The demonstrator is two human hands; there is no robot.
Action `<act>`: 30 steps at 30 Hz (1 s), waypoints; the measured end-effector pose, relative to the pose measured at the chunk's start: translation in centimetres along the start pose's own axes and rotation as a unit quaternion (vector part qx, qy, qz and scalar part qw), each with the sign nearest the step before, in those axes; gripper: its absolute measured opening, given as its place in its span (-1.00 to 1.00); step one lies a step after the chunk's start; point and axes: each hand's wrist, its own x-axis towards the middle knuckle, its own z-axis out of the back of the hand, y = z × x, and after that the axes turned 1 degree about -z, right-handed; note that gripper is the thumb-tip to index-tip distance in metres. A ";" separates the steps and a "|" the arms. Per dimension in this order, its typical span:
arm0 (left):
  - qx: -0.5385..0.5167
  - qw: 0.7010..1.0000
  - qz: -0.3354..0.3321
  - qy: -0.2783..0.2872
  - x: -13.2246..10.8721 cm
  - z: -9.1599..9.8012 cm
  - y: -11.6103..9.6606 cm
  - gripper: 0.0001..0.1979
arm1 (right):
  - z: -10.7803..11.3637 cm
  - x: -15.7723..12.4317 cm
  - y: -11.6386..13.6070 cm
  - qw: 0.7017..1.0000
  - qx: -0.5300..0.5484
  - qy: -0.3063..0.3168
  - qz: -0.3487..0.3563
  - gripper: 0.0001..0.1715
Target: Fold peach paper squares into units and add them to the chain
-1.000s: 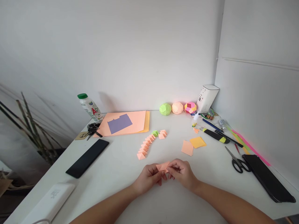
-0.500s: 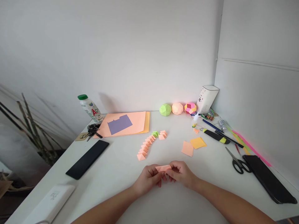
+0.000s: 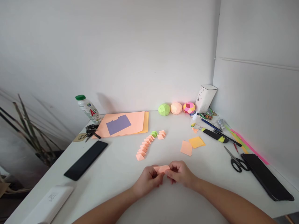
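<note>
A small peach piece of paper (image 3: 162,169), apparently folded, is held between both hands just above the white table. My left hand (image 3: 149,179) pinches its left end, and my right hand (image 3: 181,174) grips the right end with thumb and fingers. The fingertips underneath are partly hidden. Beyond the hands, a curved row of folded peach paper pieces (image 3: 145,146) stands on the table, with green folded pieces (image 3: 154,133) at its far end. To the right lie peach paper squares (image 3: 186,148) and a yellow paper square (image 3: 196,142).
Paper balls (image 3: 176,108) line the wall beside a white box (image 3: 206,99). At right are a glue bottle (image 3: 193,120), a utility knife (image 3: 214,135), scissors (image 3: 236,161) and a black case (image 3: 267,176). At left lie a black phone (image 3: 86,160), keys (image 3: 92,130) and large paper sheets (image 3: 137,119).
The peach paper has tilted slightly between my fingers, and my left fingers have curled closer beneath it. Both hands still hold it. The whole view has shifted a little.
</note>
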 end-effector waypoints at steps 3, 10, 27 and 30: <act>0.002 1.000 0.005 -0.008 0.1 0.0 0.4 -0.71 | -0.1 0.0 0.1 1.000 -0.002 0.009 -0.001 -0.68; 0.032 0.999 0.009 -0.009 0.1 0.1 1.2 -0.75 | -0.2 0.0 0.2 0.999 -0.037 0.021 -0.003 -0.80; 0.024 0.999 -0.007 0.021 0.0 -0.1 0.9 -0.81 | 0.4 0.0 0.4 0.997 -0.071 0.036 -0.003 -0.89; 0.021 1.000 -0.001 0.003 0.0 0.0 1.2 -0.77 | 0.8 -0.1 0.6 0.998 -0.018 0.054 -0.021 -0.94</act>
